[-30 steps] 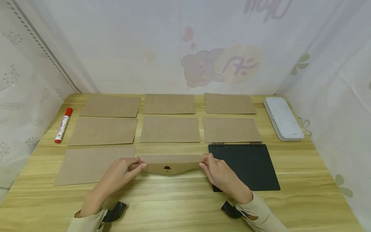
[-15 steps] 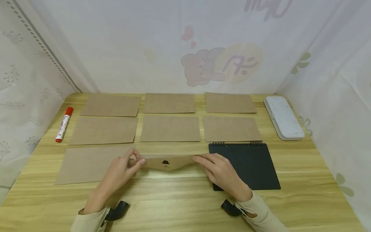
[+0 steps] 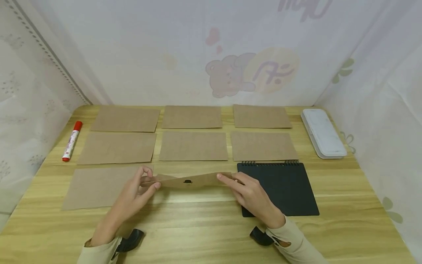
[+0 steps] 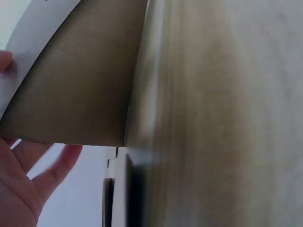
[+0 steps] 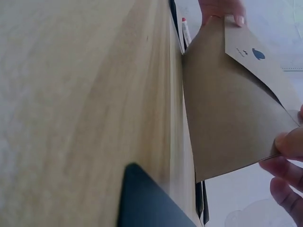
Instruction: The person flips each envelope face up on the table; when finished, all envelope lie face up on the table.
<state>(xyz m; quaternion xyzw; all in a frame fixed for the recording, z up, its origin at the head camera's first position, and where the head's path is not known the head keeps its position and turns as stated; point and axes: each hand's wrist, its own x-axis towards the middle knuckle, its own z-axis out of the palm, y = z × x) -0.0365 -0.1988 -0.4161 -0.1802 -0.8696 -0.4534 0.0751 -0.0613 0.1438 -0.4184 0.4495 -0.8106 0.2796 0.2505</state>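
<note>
Brown envelope (image 5: 227,113) carries a printed black hat (image 5: 258,54) on its flap (image 5: 267,73).

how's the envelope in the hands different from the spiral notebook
The envelope is brown; the notebook is black. The left hand and right hand hold the envelope, while the notebook lies flat on the table. The envelope has a printed flap; the notebook has dark rings. Both look roughly rectangular.
</note>
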